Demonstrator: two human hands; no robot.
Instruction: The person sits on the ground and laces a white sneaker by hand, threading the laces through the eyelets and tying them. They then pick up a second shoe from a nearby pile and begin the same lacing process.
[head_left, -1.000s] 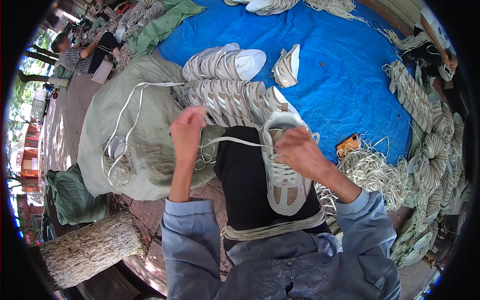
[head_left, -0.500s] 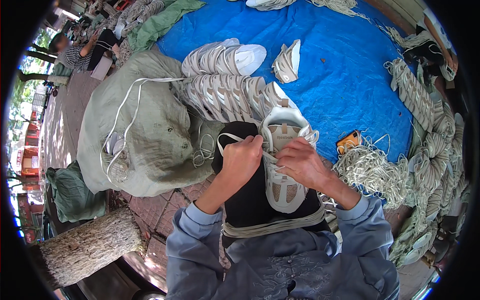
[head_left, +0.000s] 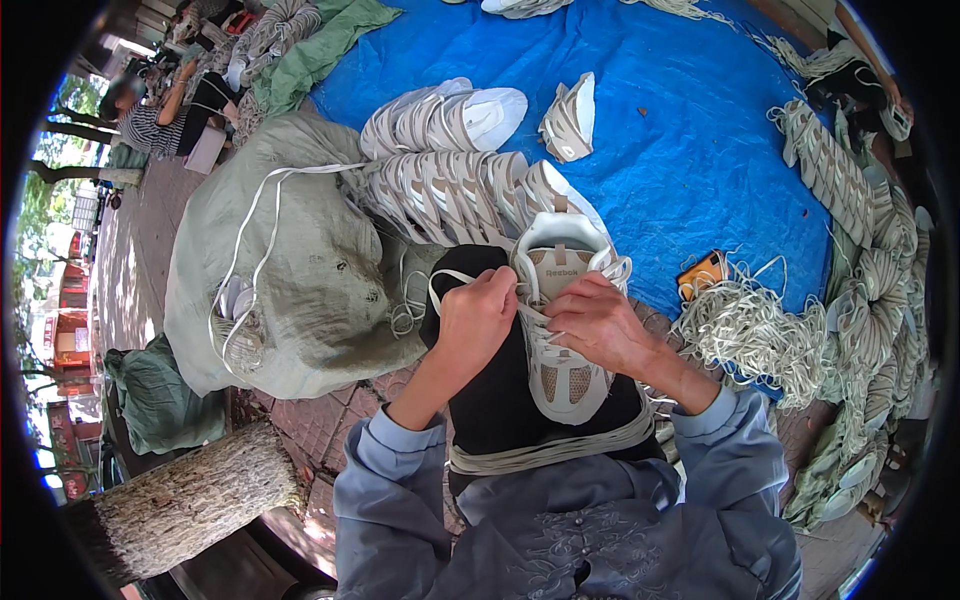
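Note:
A white and beige sneaker [head_left: 568, 388] rests on my lap, toe toward me, over dark cloth. My left hand [head_left: 474, 318] is closed in a pinch at the sneaker's left eyelet edge, gripping a white shoelace [head_left: 447, 277] that loops out to the left. My right hand [head_left: 603, 327] lies across the lacing with fingers bent and pressed together, pinching the sneaker near its eyelets; its fingertips are partly hidden. A lace loop [head_left: 622, 270] stands out by the right eyelets. Pale laces [head_left: 560, 452] lie bundled across my lap.
Rows of shoe uppers [head_left: 440, 195] and a single upper [head_left: 568, 120] lie on a blue tarp [head_left: 690, 150]. A lace heap [head_left: 755, 335] and an orange-cased phone [head_left: 702, 273] are at right. Left stand a grey sack [head_left: 300, 230] and a tree trunk [head_left: 190, 500]. Another person [head_left: 155, 125] sits far left.
My left hand has shifted slightly left and down, still pinching the lace. My right hand stays at the lacing. The whole view has shifted a little, and the distant person has raised a hand.

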